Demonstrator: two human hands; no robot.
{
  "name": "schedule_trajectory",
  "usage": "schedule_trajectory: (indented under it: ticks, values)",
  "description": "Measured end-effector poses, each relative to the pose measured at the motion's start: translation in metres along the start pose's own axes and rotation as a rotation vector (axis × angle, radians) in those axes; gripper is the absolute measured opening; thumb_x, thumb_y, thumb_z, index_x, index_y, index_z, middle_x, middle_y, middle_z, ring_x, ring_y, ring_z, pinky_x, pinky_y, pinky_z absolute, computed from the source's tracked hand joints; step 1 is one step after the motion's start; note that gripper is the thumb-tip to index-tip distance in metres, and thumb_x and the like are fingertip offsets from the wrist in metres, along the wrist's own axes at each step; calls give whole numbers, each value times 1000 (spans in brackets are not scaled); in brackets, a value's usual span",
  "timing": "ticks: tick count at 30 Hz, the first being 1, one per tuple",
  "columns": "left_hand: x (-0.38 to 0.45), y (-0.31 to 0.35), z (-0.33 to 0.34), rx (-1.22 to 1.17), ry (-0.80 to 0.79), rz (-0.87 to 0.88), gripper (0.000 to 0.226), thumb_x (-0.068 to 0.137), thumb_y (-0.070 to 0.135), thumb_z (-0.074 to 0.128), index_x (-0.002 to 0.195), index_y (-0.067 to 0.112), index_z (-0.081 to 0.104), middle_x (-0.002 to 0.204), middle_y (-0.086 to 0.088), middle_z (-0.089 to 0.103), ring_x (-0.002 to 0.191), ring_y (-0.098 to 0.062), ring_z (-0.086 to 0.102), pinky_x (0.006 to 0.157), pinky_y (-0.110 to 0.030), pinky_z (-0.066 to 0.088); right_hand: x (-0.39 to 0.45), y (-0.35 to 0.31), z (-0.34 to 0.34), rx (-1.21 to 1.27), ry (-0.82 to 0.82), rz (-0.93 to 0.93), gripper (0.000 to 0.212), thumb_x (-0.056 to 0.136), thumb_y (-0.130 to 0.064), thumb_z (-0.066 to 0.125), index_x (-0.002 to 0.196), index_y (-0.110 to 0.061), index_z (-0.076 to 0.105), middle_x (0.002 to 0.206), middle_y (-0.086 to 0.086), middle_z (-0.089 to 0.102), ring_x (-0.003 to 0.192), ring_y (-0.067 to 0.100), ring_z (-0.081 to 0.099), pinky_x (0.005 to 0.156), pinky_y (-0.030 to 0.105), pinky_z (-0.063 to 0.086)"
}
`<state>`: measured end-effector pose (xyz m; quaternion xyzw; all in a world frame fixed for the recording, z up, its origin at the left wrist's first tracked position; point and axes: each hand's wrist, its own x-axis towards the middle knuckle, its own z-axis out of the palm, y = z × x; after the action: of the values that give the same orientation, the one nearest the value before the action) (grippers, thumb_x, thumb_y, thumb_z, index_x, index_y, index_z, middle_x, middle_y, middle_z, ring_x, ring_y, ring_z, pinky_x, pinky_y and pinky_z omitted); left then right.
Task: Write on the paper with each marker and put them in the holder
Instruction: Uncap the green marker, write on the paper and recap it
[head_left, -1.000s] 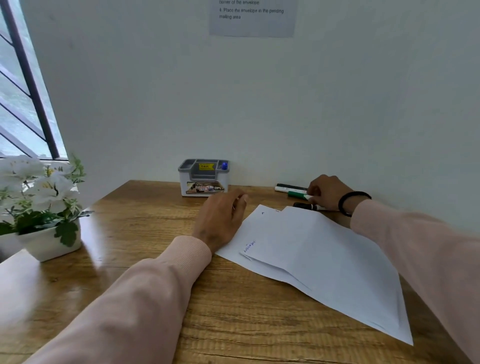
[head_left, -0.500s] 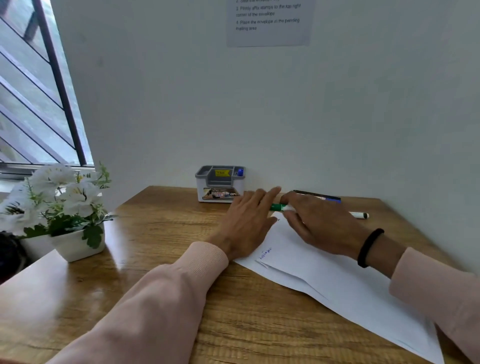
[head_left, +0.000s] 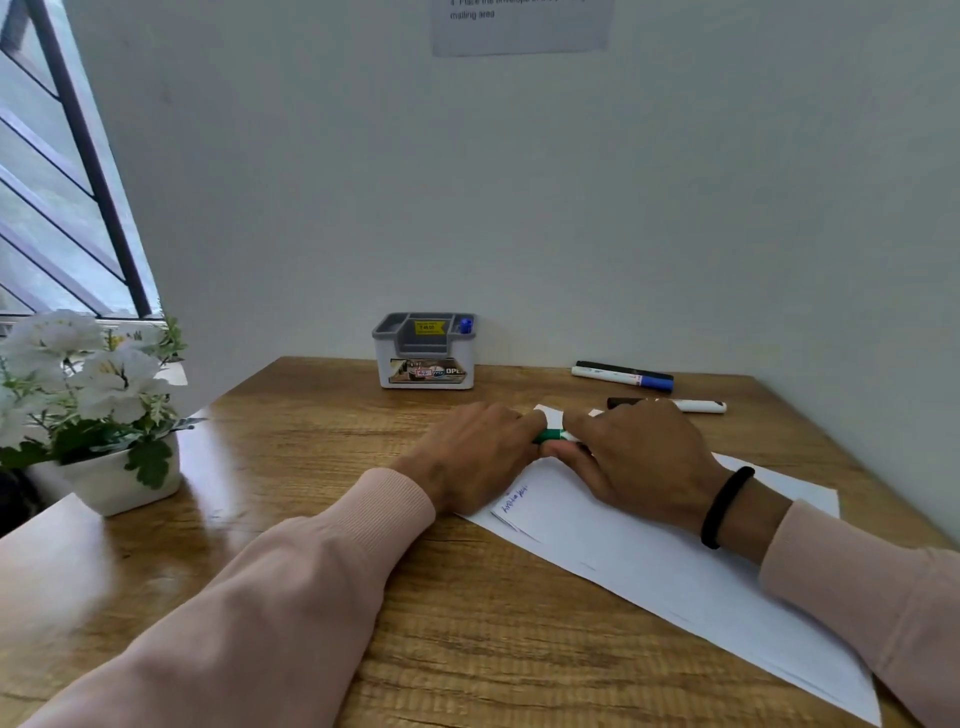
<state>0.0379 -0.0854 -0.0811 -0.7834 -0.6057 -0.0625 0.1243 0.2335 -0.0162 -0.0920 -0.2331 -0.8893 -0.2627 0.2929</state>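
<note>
Two hands meet over a green marker (head_left: 549, 434) at the far edge of the paper (head_left: 649, 540), in what reads as the uncapping before writing. The left hand (head_left: 470, 457) closes its grip on the green cap end while the right hand (head_left: 636, 457) wraps the white barrel, each fist shut on its own half; a pull in opposite directions would part them, though whether the cap has loosened cannot be told.

The sheets lie fanned on the wooden bench (head_left: 291, 431) directly under both hands, so the tip can drop straight to the page. A short blue scribble (head_left: 514, 498) near the sheet's 9 o'clock edge suggests one marker has had its turn, and a blue cap (head_left: 466, 325) stands in the holder (head_left: 424, 351), which sits at 12 o'clock against the wall, within easy reach.

Waiting at about 1 o'clock from the hands are a black marker (head_left: 623, 368), a blue-capped marker (head_left: 623, 378) beside it, and a dark-capped marker (head_left: 675, 404) just behind the right hand's knuckles, kept off the paper so they do not roll under the writing. A pot of white flowers (head_left: 98, 395) occupies 9 o'clock, well apart.
</note>
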Motion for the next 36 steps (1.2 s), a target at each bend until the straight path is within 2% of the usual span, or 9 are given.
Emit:
schedule_trajectory:
  ticks: [7,13,16,18,21,24,27,30,36]
  values:
    - [0,1,-2,-56,-93,13,29,109,47,34,113,24,51,78,12,49,65,-7,45,58,-22,31,-3,2,3,56,-128,13,67,97,-72,19,87,-24,64,56,-2,62,44,17,37,47,28,24]
    - [-3,1,-9,-172,63,3,32,108,44,39,132,26,51,123,3,66,99,-13,59,85,-32,50,7,6,-10,78,59,-29,25,96,-43,70,89,-19,74,68,0,75,54,21,67,48,26,29]
    - [-4,-3,-11,-252,141,46,35,109,42,34,139,28,45,127,3,65,103,-13,60,90,-35,51,9,3,-13,98,-72,27,51,104,-51,31,131,-24,66,112,-2,78,88,21,74,60,32,50]
    - [-6,-6,-10,-320,155,68,38,110,43,28,141,28,44,129,4,65,105,-10,59,92,-32,48,7,6,-14,88,-90,30,58,103,-53,21,136,-27,61,119,-5,76,95,19,73,66,35,54]
    - [-7,-4,-8,-373,153,69,41,110,44,23,130,22,52,118,2,68,100,-16,62,90,-38,51,6,5,-16,105,42,18,43,103,-48,33,108,-26,70,90,-5,79,67,16,71,47,25,35]
    - [-5,0,-6,-502,210,103,34,111,34,27,106,18,57,93,9,62,83,-8,58,78,-29,48,6,5,-16,145,120,-17,16,100,-42,47,89,-36,57,65,-13,64,48,7,46,50,11,6]
    - [-4,3,-5,-566,248,121,33,112,27,30,95,18,56,81,18,53,75,-1,52,70,-14,39,4,11,-8,184,112,-9,26,103,-44,46,82,-33,57,58,-19,37,48,4,27,51,11,5]
    - [-5,3,-5,-601,236,108,36,112,28,30,91,16,57,77,13,54,70,-4,52,66,-19,43,2,12,-8,156,109,27,34,103,-49,43,72,-34,40,57,-23,10,42,-3,10,49,16,3]
    - [-4,1,-3,-664,200,72,38,112,31,30,81,31,52,68,12,52,62,-5,50,63,-18,39,5,11,-14,173,-44,64,42,103,-63,32,68,-43,23,53,-23,19,42,-7,21,47,16,9]
